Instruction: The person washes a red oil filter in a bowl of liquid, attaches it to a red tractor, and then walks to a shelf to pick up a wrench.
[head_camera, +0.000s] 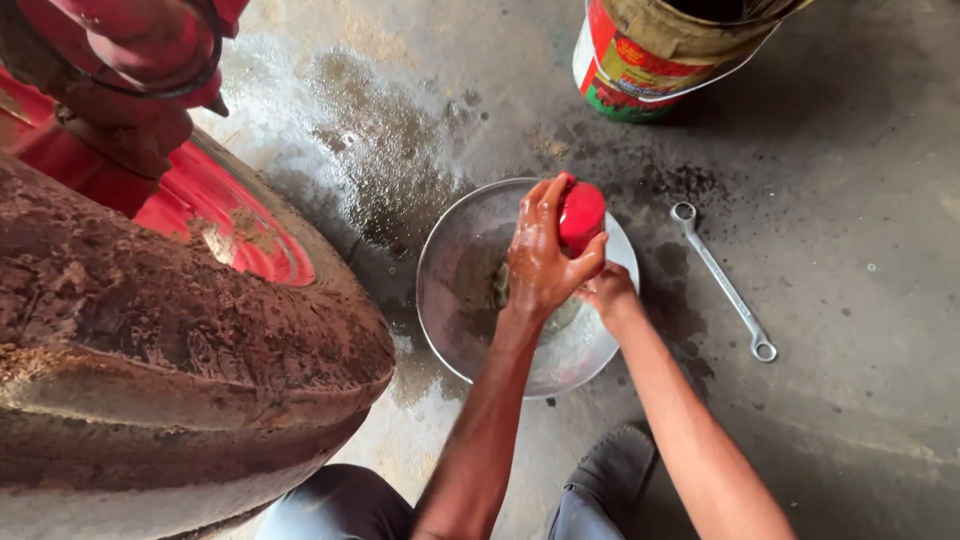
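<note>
My left hand (540, 262) is wrapped around a small red rounded cap-like part (582, 214) and holds it above a shallow metal basin (445, 262) on the floor. My right hand (606, 290) sits just below and behind the left one, mostly hidden by it, touching the underside of the red part; what its fingers hold cannot be made out. Both hands look wet and oily. Murky liquid lies in the bottom of the basin.
A large muddy tyre (170, 350) with a red rim (215, 215) fills the left. A ring spanner (722, 281) lies on the stained concrete right of the basin. A dirty bucket (660, 50) stands at the top. My knees (330, 505) are at the bottom.
</note>
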